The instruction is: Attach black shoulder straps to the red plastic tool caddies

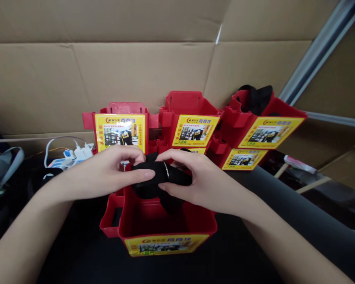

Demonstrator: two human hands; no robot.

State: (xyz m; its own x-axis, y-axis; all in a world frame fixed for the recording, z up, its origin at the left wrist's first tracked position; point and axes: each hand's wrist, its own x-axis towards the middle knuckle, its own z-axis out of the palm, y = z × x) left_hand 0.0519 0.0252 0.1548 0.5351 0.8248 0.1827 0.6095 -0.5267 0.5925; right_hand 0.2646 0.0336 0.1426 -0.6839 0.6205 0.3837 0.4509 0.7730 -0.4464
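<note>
Both hands meet over a red plastic bin [165, 223] with a yellow label at the front centre. My left hand [112, 171] pinches the left end of a black fabric item [159, 177], thumb below and fingers curled on top. My right hand [195, 179] wraps round its right end; a ring shows on one finger. The fabric is rolled or bunched, and part of it hangs down into the bin.
Several more red bins with yellow labels stand behind: one at back left [121, 128], one in the middle [189, 118], one at right [269, 118] holding black fabric. Cardboard walls [136, 59] rise behind. A power strip with chargers [71, 156] lies at left.
</note>
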